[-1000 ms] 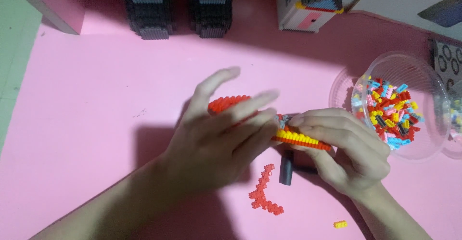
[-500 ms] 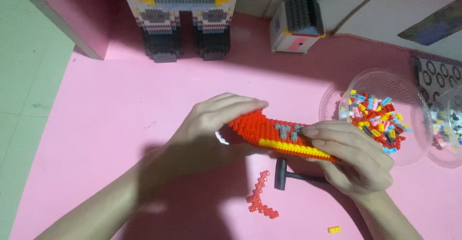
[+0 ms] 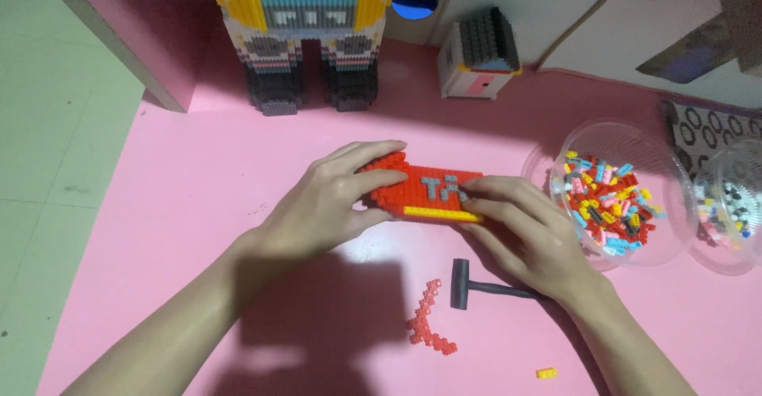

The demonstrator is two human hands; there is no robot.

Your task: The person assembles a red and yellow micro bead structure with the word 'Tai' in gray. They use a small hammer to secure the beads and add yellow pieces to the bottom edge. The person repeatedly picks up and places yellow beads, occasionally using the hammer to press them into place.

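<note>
A flat red brick panel [image 3: 425, 192] with a yellow strip along its near edge is gripped at its left end by the left hand [image 3: 329, 205], fingers curled over it, and pressed at its right end by the half-closed right hand [image 3: 528, 233], low over the middle of the pink table [image 3: 159, 205]. Free room is seen to the left, up to the table edge, while a small black hammer [image 3: 476, 286] and a red brick chain [image 3: 429, 328] are lying just in front. A clear bowl [image 3: 627, 134] of mixed coloured bricks is placed near the right hand.

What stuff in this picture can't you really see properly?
Head view:
- Red brick panel: both ends hidden under the left hand and right hand.
- Big brick figure: its top is cut off by the upper edge.
- Second clear bowl: cut off by the right edge.
- Small hammer: its handle end is hidden under the right hand.
</note>
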